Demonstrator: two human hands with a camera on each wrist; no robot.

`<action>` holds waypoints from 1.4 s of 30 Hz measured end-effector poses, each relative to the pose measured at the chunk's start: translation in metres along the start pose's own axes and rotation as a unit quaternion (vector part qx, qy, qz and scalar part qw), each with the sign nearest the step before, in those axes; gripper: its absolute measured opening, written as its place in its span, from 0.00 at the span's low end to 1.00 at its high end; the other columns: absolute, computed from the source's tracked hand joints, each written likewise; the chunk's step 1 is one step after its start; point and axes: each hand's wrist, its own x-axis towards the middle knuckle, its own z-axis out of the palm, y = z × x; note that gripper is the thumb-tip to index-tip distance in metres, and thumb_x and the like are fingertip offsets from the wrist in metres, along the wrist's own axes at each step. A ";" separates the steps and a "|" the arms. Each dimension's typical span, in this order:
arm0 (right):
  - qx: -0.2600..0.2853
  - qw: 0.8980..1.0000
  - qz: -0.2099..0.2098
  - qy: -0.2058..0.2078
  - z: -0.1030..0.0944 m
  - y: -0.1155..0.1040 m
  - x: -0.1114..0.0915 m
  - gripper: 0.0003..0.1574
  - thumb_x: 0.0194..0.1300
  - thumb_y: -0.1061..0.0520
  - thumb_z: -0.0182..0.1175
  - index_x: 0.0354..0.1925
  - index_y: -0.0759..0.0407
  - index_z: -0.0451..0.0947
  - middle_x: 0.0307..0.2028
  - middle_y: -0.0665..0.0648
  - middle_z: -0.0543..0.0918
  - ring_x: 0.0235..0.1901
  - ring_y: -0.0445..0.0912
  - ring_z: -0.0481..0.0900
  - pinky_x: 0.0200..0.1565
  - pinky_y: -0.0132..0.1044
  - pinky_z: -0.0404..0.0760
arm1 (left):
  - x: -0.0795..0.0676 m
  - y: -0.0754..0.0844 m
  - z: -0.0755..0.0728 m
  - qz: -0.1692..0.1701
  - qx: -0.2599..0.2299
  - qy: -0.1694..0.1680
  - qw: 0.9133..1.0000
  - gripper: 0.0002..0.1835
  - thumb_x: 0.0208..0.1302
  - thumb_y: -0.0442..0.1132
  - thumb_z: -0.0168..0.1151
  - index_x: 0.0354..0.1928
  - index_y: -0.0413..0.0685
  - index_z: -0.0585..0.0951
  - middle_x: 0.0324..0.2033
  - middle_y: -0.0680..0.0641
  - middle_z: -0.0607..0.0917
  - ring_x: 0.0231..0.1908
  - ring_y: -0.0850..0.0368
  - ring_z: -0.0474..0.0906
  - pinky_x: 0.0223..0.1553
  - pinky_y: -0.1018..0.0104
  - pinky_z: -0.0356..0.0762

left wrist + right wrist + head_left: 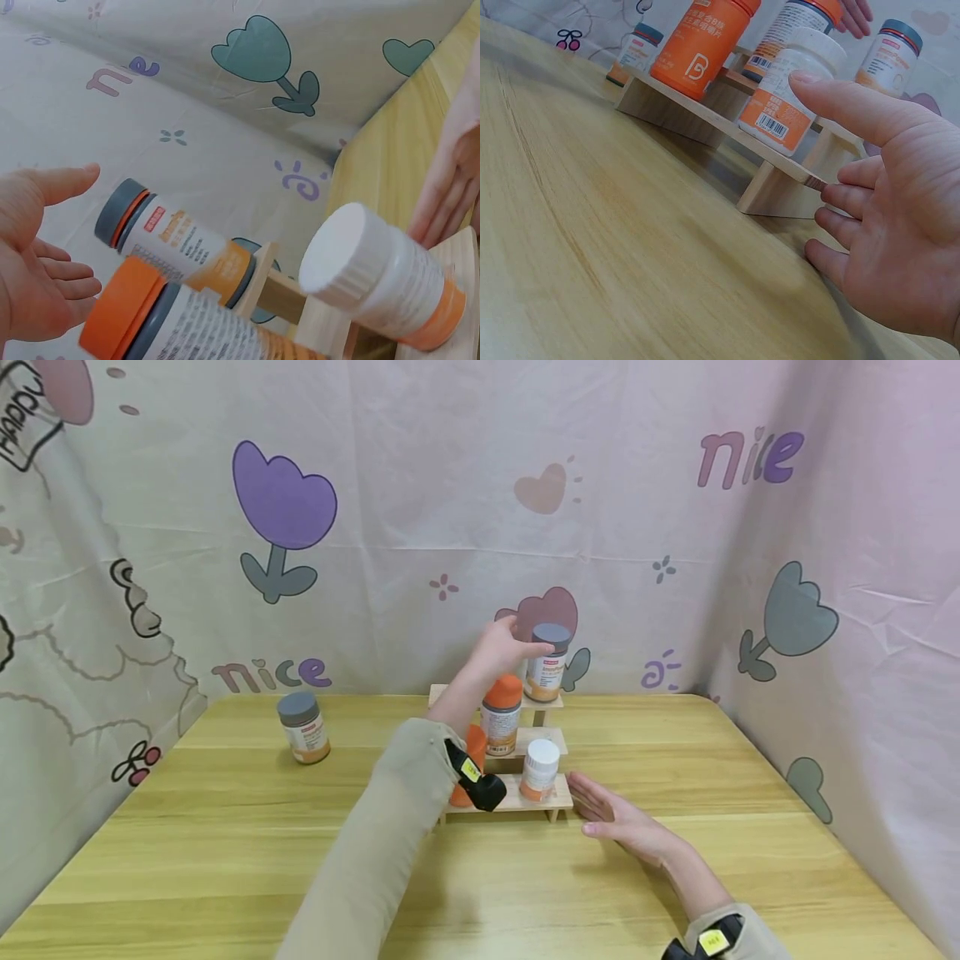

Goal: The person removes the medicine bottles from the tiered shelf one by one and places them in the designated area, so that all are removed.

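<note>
Up at the top step of a small wooden stand (558, 795), my left hand (504, 652) is beside a grey-lidded supplement bottle (546, 672). In the left wrist view the thumb and fingers are spread, with a gap to that bottle (187, 247). My right hand (626, 827) is by the right end of the lowest step, fingers extended; in the right wrist view its fingertips are at the step's edge, and whether they touch is unclear. A white-capped bottle (540, 770) stands on that step. An orange bottle (705, 49) shares it, partly hidden by my left arm in the head view.
An orange-capped bottle (501, 718) stands on the middle step. Another grey-lidded bottle (304, 729) is on the wooden table (225, 860), to the left of the stand. A printed curtain (405, 468) hangs behind the table and along its sides.
</note>
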 end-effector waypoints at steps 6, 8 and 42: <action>0.002 1.000 0.000 0.000 0.000 0.000 0.000 0.50 0.65 0.65 0.52 0.69 0.72 0.28 0.69 0.70 0.32 0.67 0.64 0.33 0.61 0.25 0.55 | 0.007 0.000 0.009 -0.010 -0.028 -0.002 1.000 0.44 0.54 0.46 0.68 0.69 0.43 0.57 0.66 0.44 0.64 0.64 0.50 0.60 0.62 0.57 0.61; 0.003 1.000 -0.002 0.001 0.000 -0.001 0.000 0.50 0.65 0.65 0.53 0.69 0.72 0.29 0.69 0.71 0.32 0.67 0.64 0.33 0.61 0.25 0.56 | 0.008 0.001 0.012 -0.007 -0.034 -0.004 0.999 0.44 0.54 0.46 0.68 0.70 0.43 0.57 0.66 0.44 0.64 0.64 0.51 0.60 0.62 0.57 0.61; -0.014 1.000 -0.017 -0.002 0.000 0.002 -0.001 0.50 0.65 0.64 0.53 0.68 0.74 0.30 0.68 0.73 0.33 0.66 0.66 0.34 0.63 0.28 0.53 | 0.014 0.006 0.035 -0.008 0.000 0.083 0.997 0.33 0.53 0.42 0.69 0.61 0.43 0.69 0.54 0.44 0.75 0.51 0.51 0.73 0.51 0.60 0.73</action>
